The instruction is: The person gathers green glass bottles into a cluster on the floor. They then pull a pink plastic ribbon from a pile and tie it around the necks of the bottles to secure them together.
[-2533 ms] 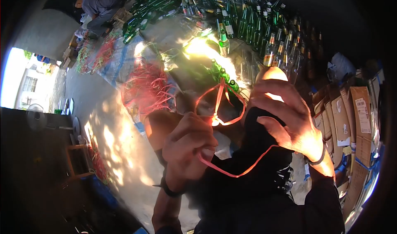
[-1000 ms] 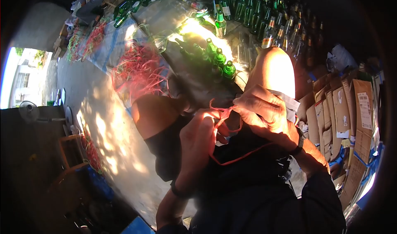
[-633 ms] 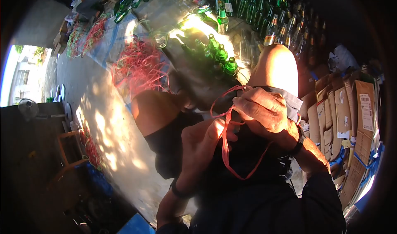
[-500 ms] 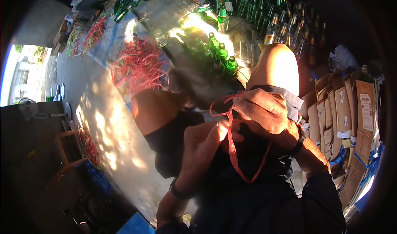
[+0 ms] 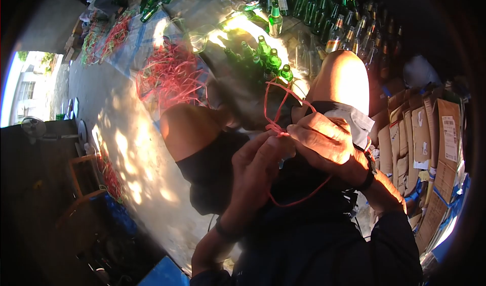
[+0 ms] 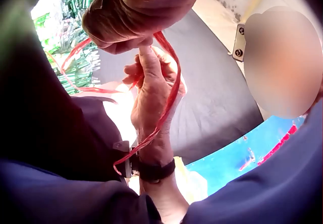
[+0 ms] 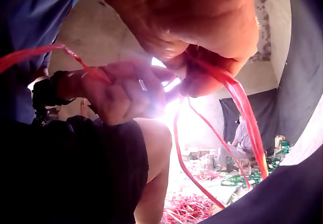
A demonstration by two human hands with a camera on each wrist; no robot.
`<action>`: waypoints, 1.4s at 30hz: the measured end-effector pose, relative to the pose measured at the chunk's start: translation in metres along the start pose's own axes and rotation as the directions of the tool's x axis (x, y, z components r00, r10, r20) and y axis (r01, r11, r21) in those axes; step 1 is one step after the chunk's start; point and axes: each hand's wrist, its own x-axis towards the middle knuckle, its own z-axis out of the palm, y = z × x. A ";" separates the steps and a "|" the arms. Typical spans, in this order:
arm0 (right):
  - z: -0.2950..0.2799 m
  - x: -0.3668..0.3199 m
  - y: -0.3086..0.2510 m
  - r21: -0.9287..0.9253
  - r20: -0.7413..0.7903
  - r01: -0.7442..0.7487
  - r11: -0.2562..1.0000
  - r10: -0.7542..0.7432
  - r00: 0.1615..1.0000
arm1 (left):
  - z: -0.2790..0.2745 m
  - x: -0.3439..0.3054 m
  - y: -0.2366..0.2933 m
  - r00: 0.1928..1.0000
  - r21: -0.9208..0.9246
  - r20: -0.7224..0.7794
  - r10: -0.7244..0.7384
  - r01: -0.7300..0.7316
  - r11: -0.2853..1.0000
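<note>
Red plastic twine (image 5: pixel 278 128) is tied into a loop, with a knotted part right at the fingertips in the head view. My left hand (image 5: pixel 258 159) pinches the twine below the knot, thumb uppermost. Close against it, my right hand (image 5: pixel 324 139) pinches the same twine with curled fingers. The loop rises above both hands, and a slack strand hangs in a curve beneath them. In the right wrist view, flat twine (image 7: pixel 245 118) trails down from the right fingers. The left wrist view shows a twine strand (image 6: pixel 174 77) passing in front of the right hand.
Green bottles (image 5: pixel 273 61) stand on the ground ahead, with many more behind. A tangled heap of red twine (image 5: pixel 169 76) lies on a sheet ahead-left. Flattened cardboard (image 5: pixel 445 144) leans at right. Bare knees (image 5: pixel 341 78) flank the work. Another person (image 7: pixel 242 135) sits farther off.
The hands, apart at first with the right one's fingers spread, have come together on the twine. Since half a second ago the loop has swung up above the fingers and the knot shows.
</note>
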 end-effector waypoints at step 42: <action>0.026 -0.004 -0.005 0.387 0.063 -0.334 0.859 0.337 0.939 | -0.017 0.015 -0.010 0.957 0.229 0.145 0.249 -0.278 0.933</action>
